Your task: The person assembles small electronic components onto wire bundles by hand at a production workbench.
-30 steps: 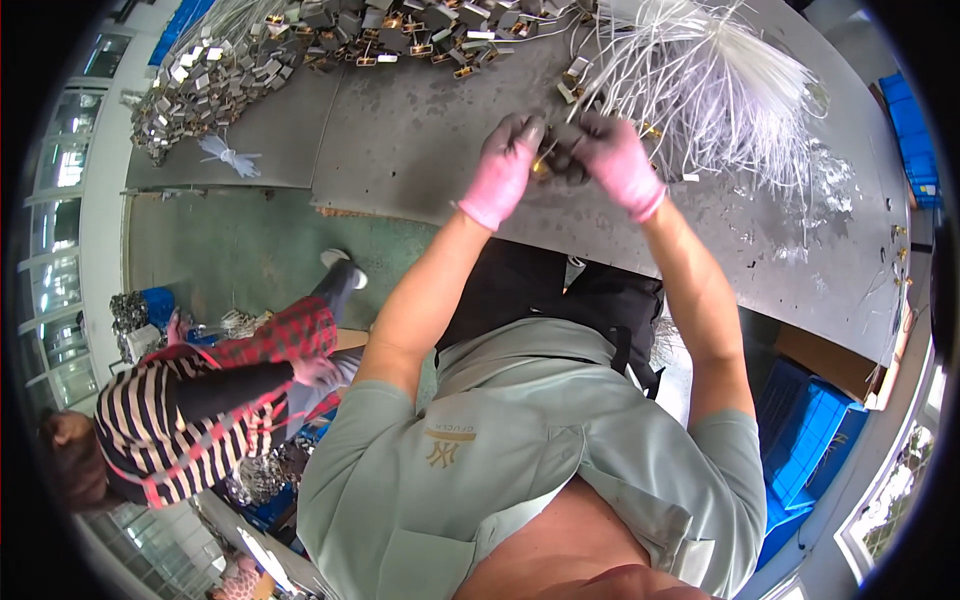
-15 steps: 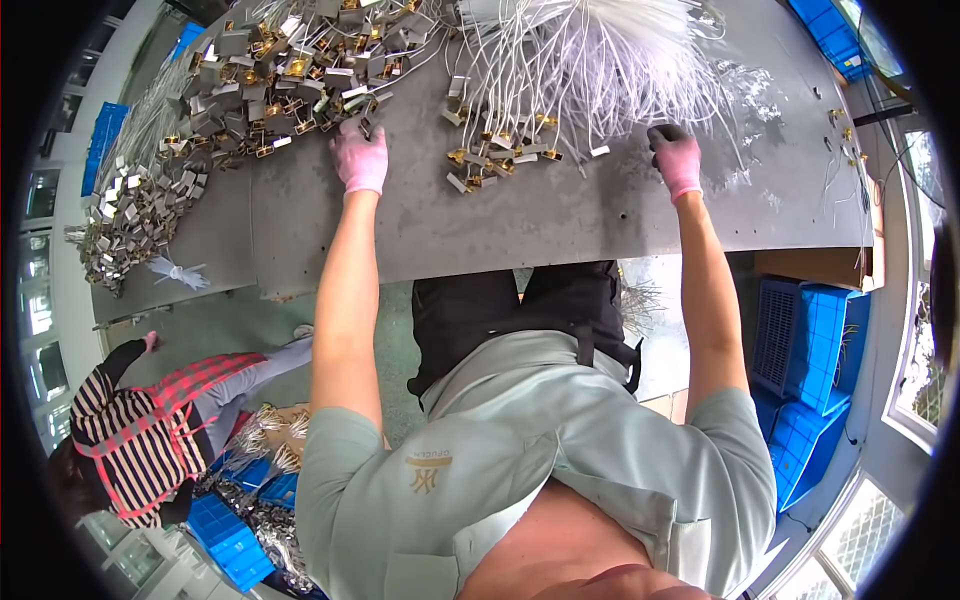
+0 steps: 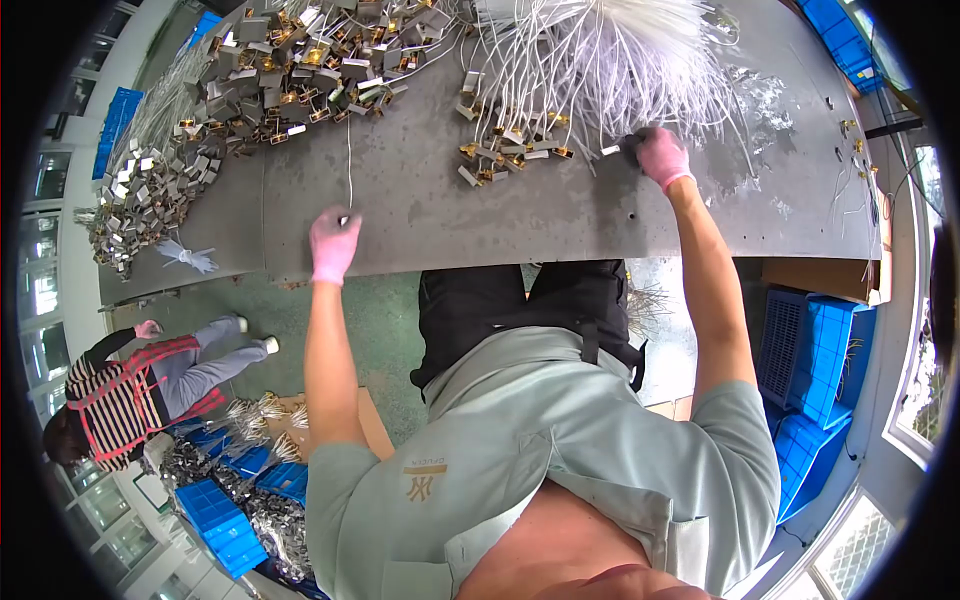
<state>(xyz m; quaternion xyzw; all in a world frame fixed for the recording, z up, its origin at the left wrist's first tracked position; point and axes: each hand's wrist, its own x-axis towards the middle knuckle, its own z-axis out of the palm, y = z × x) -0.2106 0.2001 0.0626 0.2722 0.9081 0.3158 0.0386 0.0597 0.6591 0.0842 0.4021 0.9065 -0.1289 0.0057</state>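
Observation:
Both of my hands wear pink gloves with dark fingertips. Near the table's front edge, my left hand (image 3: 335, 243) is closed around a small metal-ended piece (image 3: 344, 221). A thin white wire (image 3: 350, 165) runs from it up to a heap of grey metal parts with brass-coloured fittings (image 3: 290, 75). My right hand (image 3: 658, 157) is beside a small white-ended piece (image 3: 610, 150), below a fanned bundle of white wires (image 3: 620, 60). Its dark fingertips blend into the tabletop, so contact with that piece is unclear. Several brass-and-grey parts (image 3: 510, 148) lie at the wire ends to its left.
The grey metal table (image 3: 450, 225) spans the front. Small metal-ended parts (image 3: 150, 195) and a white tie bundle (image 3: 187, 256) lie on its left. Blue crates (image 3: 820, 360) stand at right; more crates (image 3: 220, 525) stand lower left, near a co-worker in a striped top (image 3: 110, 405).
My left hand has come back from the heap toward the table's front edge, drawing out a wire. My right hand has moved left to the white-ended piece. The co-worker has shifted.

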